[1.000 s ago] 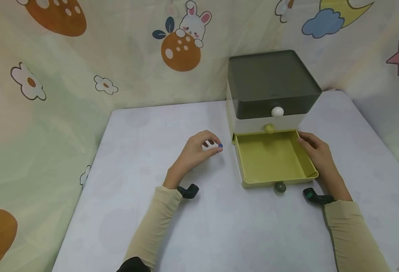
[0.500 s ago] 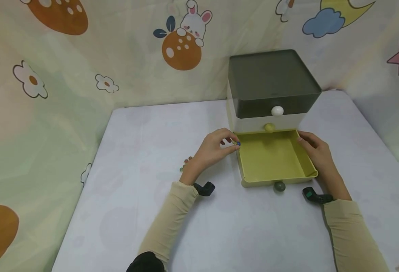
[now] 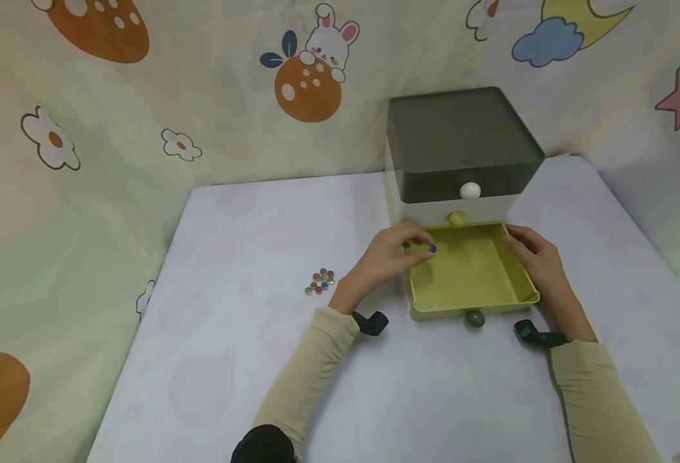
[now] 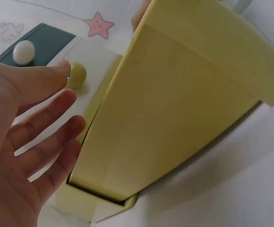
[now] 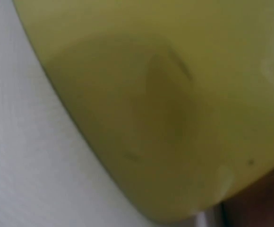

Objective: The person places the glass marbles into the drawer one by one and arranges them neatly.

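Observation:
My left hand [image 3: 394, 254] pinches a small blue marble [image 3: 432, 249] between thumb and fingertips, above the left part of a pulled-out yellow-green drawer [image 3: 473, 311]. In the left wrist view only a speck of blue shows by the thumb tip [image 4: 64, 68]; the other fingers are spread below. The drawer's inside shows bare floor. My right hand [image 3: 539, 257] grips the drawer's right wall, thumb at the rim and fingers along the outside. Yellow-green plastic [image 5: 127, 109] nearly fills the right wrist view, blurred, with the hand's fingers out of sight there.
Several glass marbles [image 3: 318, 283] in mixed colours lie grouped on the white table [image 3: 229, 360], left of the drawer. The drawer unit [image 3: 467, 132] has a dark top and stands at the back right, against a patterned cloth [image 3: 229, 83]. A dark knob [image 3: 475, 319] juts from the drawer's front.
My left hand has moved right with the blue marble, from beside the drawer to over it. The marbles on the table, earlier hidden behind that arm, now show. The right hand stays put.

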